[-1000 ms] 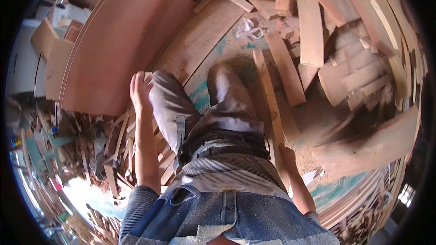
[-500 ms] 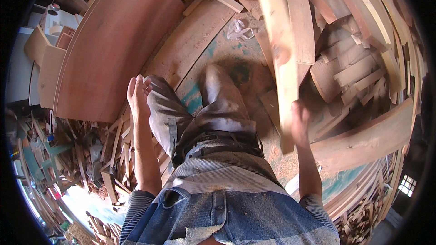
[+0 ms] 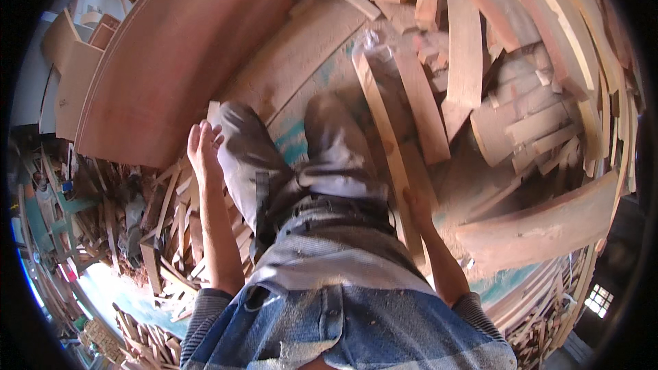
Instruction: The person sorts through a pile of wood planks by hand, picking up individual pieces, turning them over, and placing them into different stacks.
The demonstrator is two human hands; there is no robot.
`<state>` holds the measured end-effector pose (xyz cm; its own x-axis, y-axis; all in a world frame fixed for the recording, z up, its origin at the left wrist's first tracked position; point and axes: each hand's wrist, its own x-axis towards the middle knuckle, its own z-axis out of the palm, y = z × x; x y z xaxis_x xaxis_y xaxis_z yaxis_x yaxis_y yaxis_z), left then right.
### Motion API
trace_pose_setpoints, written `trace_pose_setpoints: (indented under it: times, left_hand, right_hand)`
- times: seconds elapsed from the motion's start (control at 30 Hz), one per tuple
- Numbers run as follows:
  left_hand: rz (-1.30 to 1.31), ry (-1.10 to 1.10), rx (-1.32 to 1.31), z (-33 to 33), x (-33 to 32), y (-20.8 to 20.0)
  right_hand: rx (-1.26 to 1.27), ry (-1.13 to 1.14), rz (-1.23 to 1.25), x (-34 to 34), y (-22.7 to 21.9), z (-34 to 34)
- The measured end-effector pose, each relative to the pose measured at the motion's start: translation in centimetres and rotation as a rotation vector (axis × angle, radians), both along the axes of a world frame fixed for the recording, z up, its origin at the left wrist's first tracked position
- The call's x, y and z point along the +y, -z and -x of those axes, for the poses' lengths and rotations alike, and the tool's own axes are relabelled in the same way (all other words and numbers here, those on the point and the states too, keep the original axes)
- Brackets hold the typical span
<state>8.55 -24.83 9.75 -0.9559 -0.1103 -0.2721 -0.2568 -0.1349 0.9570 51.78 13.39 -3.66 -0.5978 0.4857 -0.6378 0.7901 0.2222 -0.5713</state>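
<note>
1. Right hand is wrapped around a narrow wooden strip, gripping toward its lower end near the right hip; blur hides the exact finger placement from me.
2. Left hand looks unclenched to me, fingers half curled and slightly apart beside the left knee, nothing visible in it.
3. Judging by the grip, I count this strip as taken up but not released; it slants forward, its far end near some crumpled plastic.
4. Plenty lies untouched by either hand: loose boards right of the strip, piled offcuts farther right, and a reddish panel leftward.
</note>
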Motion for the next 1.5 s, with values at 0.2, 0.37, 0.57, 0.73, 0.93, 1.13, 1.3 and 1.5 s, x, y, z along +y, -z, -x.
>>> trace_pose_setpoints:
  times: [0.2,0.37,0.57,0.73,0.93,1.13,1.3,1.5]
  left_hand:
    - [-0.044,-0.056,-0.043,-1.2,-0.7,1.4]
    - [-0.021,-0.006,-0.041,-1.3,-1.1,2.0]
    - [-0.035,0.02,-0.039,-0.4,-0.4,2.6]
    - [-0.082,0.014,-0.002,0.1,2.0,1.3]
    - [-0.08,0.05,-0.032,-0.1,3.7,2.0]
    - [-0.062,0.078,-0.069,-1.2,3.9,2.4]
    - [-0.086,0.125,-0.006,-1.1,2.5,1.6]
    - [-0.081,-0.019,-0.098,-2.1,2.5,1.5]
  right_hand:
    - [0.001,0.35,0.359,-1.5,0.5,1.8]
    - [0.124,0.251,0.012,-0.8,0.0,1.9]
    - [0.357,0.515,0.096,2.3,-11.8,9.6]
    - [1.008,0.532,-0.196,7.4,-26.5,18.5]
    - [1.211,0.265,-0.561,9.1,-26.4,19.3]
    - [0.146,0.096,-0.169,0.8,-6.2,4.8]
    - [0.029,0.291,0.213,-3.4,-4.0,2.0]
    - [0.067,0.397,0.381,-2.0,4.6,-0.1]
